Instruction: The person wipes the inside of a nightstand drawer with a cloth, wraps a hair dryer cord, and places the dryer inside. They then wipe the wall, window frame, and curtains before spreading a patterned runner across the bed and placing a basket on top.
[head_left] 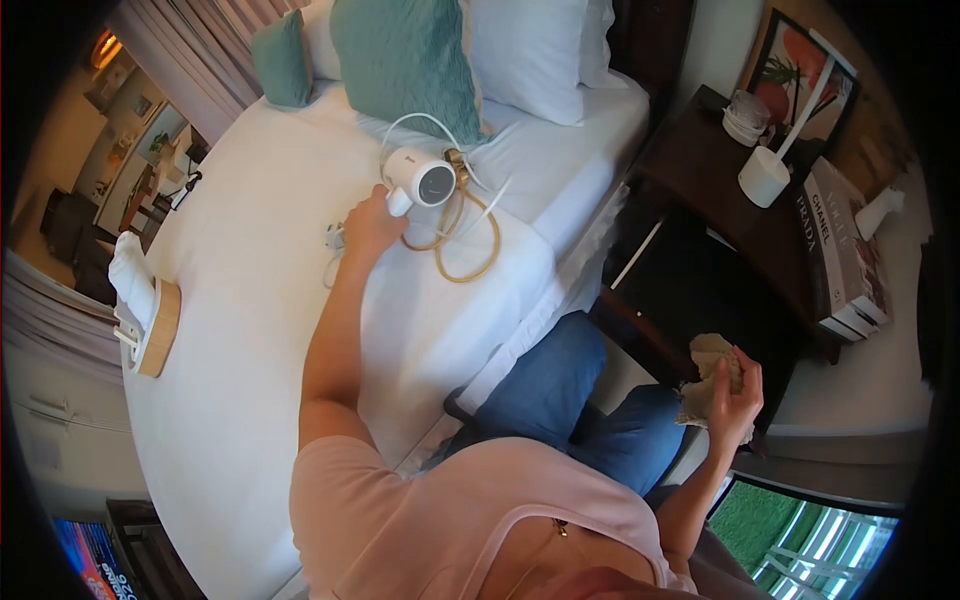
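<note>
Hands well apart: left hand (376, 226) gripping white handheld device (418, 178) by its handle, over the bed (240, 250); can't tell if bed carries its weight. Right hand (736, 398) holding crumpled beige cloth (710, 385). White cord (432, 116) and tan cord (490, 262) loop beside the device, right of left hand. Green pillows (400, 65) beyond it. White-topped wooden holder (160, 328) well left of left hand. Dark nightstand (690, 150) and stacked books (845, 245) beyond right hand. Jeans-clad knees (560, 370) between hands.
</note>
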